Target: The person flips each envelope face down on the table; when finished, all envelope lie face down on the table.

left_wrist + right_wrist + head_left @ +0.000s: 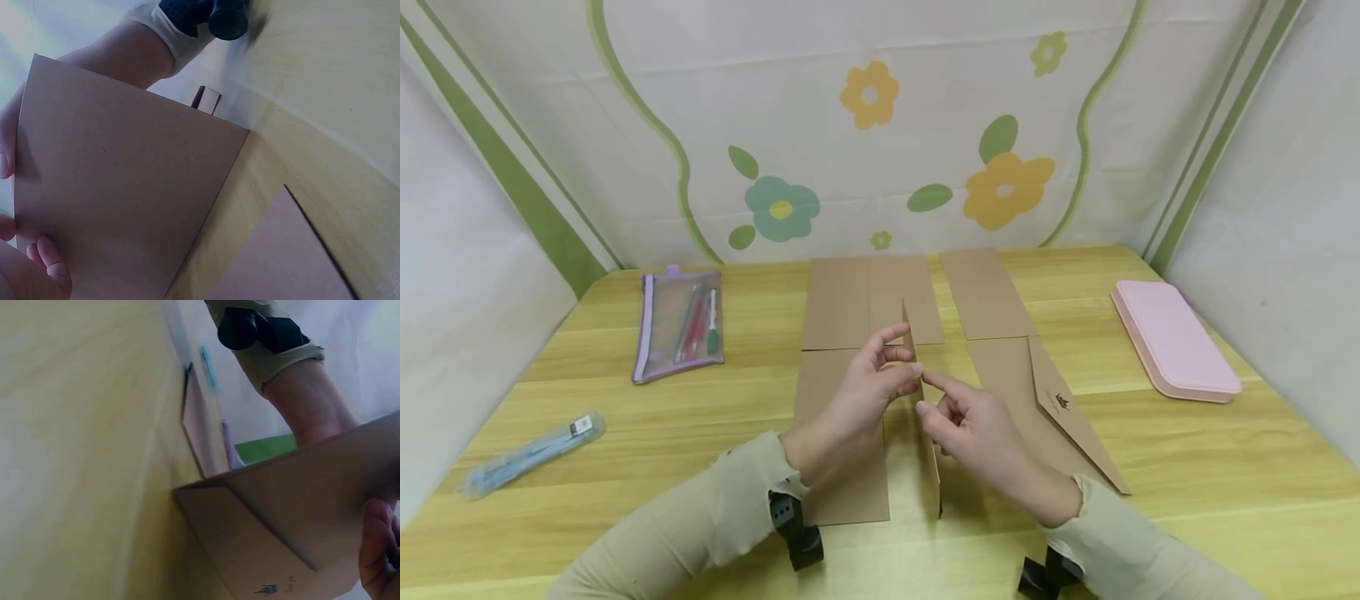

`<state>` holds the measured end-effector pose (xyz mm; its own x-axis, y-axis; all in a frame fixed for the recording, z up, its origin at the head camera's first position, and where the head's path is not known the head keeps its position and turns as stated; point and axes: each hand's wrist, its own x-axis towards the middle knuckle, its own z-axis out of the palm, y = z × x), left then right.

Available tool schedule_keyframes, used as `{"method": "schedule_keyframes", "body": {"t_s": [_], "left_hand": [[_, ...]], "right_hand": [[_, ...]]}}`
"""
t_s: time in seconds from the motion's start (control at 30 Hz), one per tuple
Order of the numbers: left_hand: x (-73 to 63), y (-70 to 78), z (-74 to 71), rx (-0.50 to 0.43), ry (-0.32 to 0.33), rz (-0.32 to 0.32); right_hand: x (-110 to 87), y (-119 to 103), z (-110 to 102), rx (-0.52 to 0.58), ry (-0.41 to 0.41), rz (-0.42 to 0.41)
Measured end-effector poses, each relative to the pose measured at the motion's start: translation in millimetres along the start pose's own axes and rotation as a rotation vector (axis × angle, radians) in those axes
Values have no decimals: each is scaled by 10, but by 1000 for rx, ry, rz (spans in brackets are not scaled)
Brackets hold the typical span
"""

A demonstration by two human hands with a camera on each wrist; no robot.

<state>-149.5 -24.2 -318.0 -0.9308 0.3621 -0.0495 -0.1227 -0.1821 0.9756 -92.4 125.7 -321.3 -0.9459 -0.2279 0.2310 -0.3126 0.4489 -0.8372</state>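
Note:
A brown paper envelope (pixel 928 454) stands on its long edge between my hands, seen nearly edge-on in the head view. Its plain face (pixel 131 169) fills much of the left wrist view; its flap (pixel 244 537), with a small dark print, shows in the right wrist view. My left hand (pixel 857 387) pinches the upper edge, thumb over the top and fingers along the left face. My right hand (pixel 981 425) holds the same edge nearer me, index fingertip beside the left thumb, other fingers curled against the right face. Another printed envelope (pixel 1022 408) lies to the right, flap folded out.
More brown paper pieces lie at left (pixel 827 483), back middle (pixel 838 300) and back right (pixel 988 296). A mesh pencil pouch (pixel 658 325) holding pens and a clear packet of light blue items (pixel 535 457) lie left. A pink case (pixel 1176 337) sits right; a flowered curtain (pixel 880 167) hangs behind.

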Motion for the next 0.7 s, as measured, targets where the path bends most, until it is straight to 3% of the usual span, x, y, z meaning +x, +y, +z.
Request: {"method": "schedule_keyframes", "body": {"t_s": [0.27,0.43,0.57,0.7], "left_hand": [[-12,-23,31,-38,-11,-26],[-14,-67,54,-45,-34,-35],[-7,-99,73,-28,-67,-21],[-13,-141,61,-5,-49,-17]], "right_hand": [[26,-67,-42,-51,26,2],[19,-122,-59,-61,37,49],[14,-156,-94,-98,48,94],[0,-141,-123,-111,63,102]]}}
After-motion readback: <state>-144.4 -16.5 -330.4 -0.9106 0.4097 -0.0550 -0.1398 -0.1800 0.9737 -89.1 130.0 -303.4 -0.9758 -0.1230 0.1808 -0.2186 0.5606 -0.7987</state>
